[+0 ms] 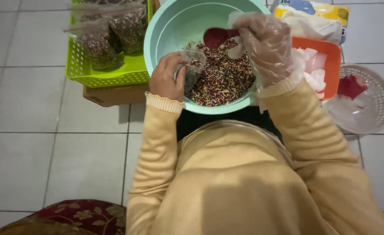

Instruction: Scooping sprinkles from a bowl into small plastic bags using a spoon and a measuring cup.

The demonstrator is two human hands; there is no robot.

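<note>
Two hands work over a large round mint-green plastic bowl [166,30] holding a heap of multicoloured sprinkles [222,80] in its lower half. The bare left hand [168,78] grips a small clear plastic pouch [193,65] just above the heap, near the bowl's left wall; its fingers curl around the pouch and pinch its side, mouth facing up and open. The right hand [266,48], covered by a loose transparent disposable glove, holds a dark red plastic scoop [216,37] over the sprinkles, its fingers closed around the handle; the exact finger placement under the glove cannot be determined. The scoop sits just beside and above the pouch mouth, not touching it. For a clean fill, keep the pouch mouth held wide and directly over the bowl so that spilled sprinkles fall back onto the heap; bring the scoop lip to the mouth before tilting, and tilt gradually. A firm pinch on the pouch wall is likely needed, as the thin film would collapse under load. To the left, a lime-green perforated plastic basket [109,76] holds filled clear bags of sprinkles [98,48]. To the right stand an orange rectangular plastic tray [331,65] with pale folded pieces in it and a white round perforated lid [375,109]. All rest on white tiled floor [48,152].
</note>
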